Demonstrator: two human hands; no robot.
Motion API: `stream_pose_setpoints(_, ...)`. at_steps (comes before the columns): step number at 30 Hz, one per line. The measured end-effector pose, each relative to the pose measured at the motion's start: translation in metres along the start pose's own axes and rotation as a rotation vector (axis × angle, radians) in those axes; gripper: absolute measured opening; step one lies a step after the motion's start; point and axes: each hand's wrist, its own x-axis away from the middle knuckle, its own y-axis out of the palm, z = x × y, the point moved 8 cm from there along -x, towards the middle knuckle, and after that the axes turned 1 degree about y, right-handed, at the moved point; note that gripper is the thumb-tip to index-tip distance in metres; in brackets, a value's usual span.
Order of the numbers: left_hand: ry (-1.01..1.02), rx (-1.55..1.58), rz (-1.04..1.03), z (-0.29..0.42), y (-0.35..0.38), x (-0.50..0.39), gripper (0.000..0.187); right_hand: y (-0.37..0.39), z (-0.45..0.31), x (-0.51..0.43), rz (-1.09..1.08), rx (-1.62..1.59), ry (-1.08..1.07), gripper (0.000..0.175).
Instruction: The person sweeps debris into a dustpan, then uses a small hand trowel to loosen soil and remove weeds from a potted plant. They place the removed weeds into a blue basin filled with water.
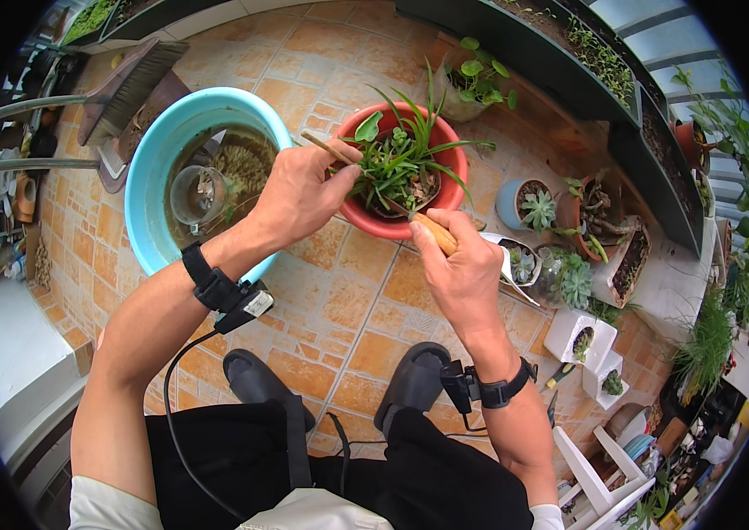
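Observation:
My left hand point(311, 185) grips a thin brown stick point(329, 147) above the left rim of a red plastic pot point(450, 162). The pot holds leafy green plants point(401, 156), some with long strap-like leaves. In my right hand point(457, 265) is a hand tool by its wooden handle point(435, 232). Its narrow metal end reaches over the pot's near rim, and the tip is hidden among the leaves. Left of the pot, partly behind my left forearm, stands a light blue basin point(149, 218) with murky water and a clear plastic cup point(196, 194) inside.
A broom point(132, 89) and dustpan point(112, 165) lie beyond the basin. Several potted succulents, including one in a blue pot point(513, 204), line the right side. A dark planter box point(546, 93) runs behind them. A white stool point(603, 474) is at lower right. Cables hang from both wrist straps.

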Motion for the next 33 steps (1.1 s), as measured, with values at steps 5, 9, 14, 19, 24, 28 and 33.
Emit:
stream_pose_setpoints(5, -0.038, 0.002, -0.028, 0.000, 0.001, 0.001, 0.020, 0.009, 0.005, 0.001, -0.037, -0.076, 0.063, 0.019)
stream_pose_setpoints(9, -0.050, 0.003, -0.028, 0.000, 0.001, 0.001, 0.021, 0.013, 0.006, -0.002, -0.030, -0.025, 0.021, 0.020)
stream_pose_setpoints(14, -0.014, 0.049, 0.007, 0.002, -0.001, 0.001, 0.021, 0.008, 0.006, 0.001, 0.009, -0.015, 0.023, 0.021)
stream_pose_setpoints(19, 0.004, 0.003, 0.020, 0.002, -0.001, 0.001, 0.021, 0.019, 0.002, 0.003, -0.003, -0.056, -0.027, 0.021)
stream_pose_setpoints(24, -0.047, -0.010, -0.012, 0.003, -0.002, 0.002, 0.020, 0.009, 0.003, 0.003, 0.023, 0.008, -0.025, 0.021)
stream_pose_setpoints(28, -0.067, 0.029, -0.046, 0.009, -0.004, 0.008, 0.020, -0.012, -0.010, 0.017, 0.027, -0.015, -0.045, 0.020)
stream_pose_setpoints(33, 0.058, 0.094, -0.002, 0.028, -0.015, 0.022, 0.015, -0.043, -0.017, 0.032, 0.144, 0.043, -0.064, 0.020)
